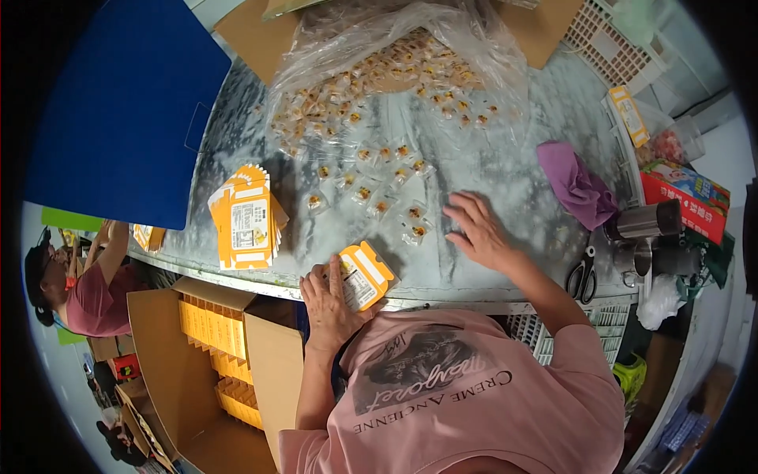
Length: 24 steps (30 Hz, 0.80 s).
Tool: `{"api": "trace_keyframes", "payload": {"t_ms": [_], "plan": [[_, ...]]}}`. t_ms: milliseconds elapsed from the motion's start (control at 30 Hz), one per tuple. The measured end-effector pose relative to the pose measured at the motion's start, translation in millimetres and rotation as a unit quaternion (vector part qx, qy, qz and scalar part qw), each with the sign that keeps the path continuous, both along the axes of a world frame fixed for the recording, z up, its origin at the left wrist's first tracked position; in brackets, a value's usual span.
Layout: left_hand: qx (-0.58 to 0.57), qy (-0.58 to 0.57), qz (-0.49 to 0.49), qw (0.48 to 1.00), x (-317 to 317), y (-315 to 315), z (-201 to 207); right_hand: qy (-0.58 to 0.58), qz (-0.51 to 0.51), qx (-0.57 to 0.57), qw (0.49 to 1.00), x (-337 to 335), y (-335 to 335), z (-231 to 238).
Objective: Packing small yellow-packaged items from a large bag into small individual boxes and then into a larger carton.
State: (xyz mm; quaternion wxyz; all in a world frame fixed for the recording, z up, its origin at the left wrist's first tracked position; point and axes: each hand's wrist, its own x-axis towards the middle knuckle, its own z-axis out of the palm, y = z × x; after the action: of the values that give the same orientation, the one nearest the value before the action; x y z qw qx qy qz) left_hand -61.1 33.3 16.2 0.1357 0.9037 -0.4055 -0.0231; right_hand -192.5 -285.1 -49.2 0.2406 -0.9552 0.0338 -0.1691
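Near the table's front edge, my left hand (325, 306) grips a small yellow and white carton (365, 276), its index finger laid along one side. One end of the carton has an unfolded flap. My right hand (478, 231) hovers over or rests on the table to the right, fingers spread and holding nothing. Just left of its fingertips lie small clear packets (416, 213) with brown and yellow contents. More packets (363, 193) are scattered farther up. At the left stands a stack of flat yellow cartons (250, 223) with white printed panels.
A large clear plastic bag (316, 87) spills many packets at the back. On the right are a purple cloth (575, 186), black scissors (583, 276) and metal cups (647, 221). Below left, a cardboard box (272, 355) holds rows of yellow cartons (213, 325). A co-worker (95, 296) is at far left.
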Motion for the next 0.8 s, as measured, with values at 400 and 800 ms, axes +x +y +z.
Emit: {"api": "trace_keyframes", "payload": {"t_ms": [400,800], "plan": [[-0.011,-0.018,0.003,1.000,-1.5,4.2,-6.0,0.001,0.093,-0.019,0.995,36.8,47.5,5.5],[-0.034,-0.008,0.003,0.999,-0.6,4.4,-8.0,-0.032,0.038,-0.003,0.999,114.1,1.0,3.0]]}}
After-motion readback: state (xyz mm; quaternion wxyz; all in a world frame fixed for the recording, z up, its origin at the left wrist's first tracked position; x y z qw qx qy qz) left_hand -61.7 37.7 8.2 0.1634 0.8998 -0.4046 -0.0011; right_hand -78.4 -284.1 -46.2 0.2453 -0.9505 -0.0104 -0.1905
